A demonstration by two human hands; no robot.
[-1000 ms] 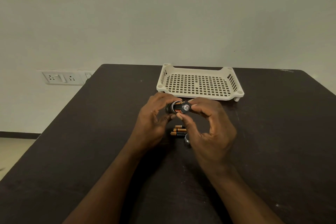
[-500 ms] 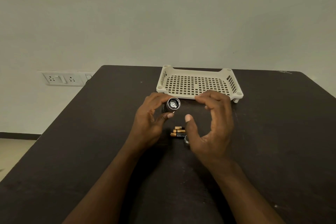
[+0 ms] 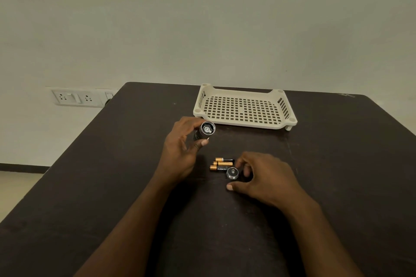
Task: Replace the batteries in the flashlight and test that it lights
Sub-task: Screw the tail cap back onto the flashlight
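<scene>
**Open flashlight in the left hand, cap and batteries on the table**

Left hand (image 3: 180, 150): fingers and thumb curled round the dark flashlight (image 3: 205, 130), held above the table with its open end, showing a round metal contact, turned toward the camera. Right hand (image 3: 267, 177): lowered beside the small round metal cap (image 3: 232, 173), fingers loosely curved and thumb spread, holding nothing; contact with the cap cannot be told. Cap lying on the table, just right of and touching or nearly touching three loose batteries (image 3: 221, 164). Batteries side by side, copper-and-black, the nearest printed "DURACELL"; lettering on the other two too small to read.

Surface: dark brown table (image 3: 112, 186), matt, with faint pale scuffs near the far right edge. Cream plastic tray (image 3: 245, 108) with a perforated floor and slotted walls, standing on short feet at the far side, apart from the flashlight. Behind: plain pale wall; white socket-and-switch plate (image 3: 75, 97) at the left, level with the table's far edge; pale floor and dark skirting at lower left.
</scene>
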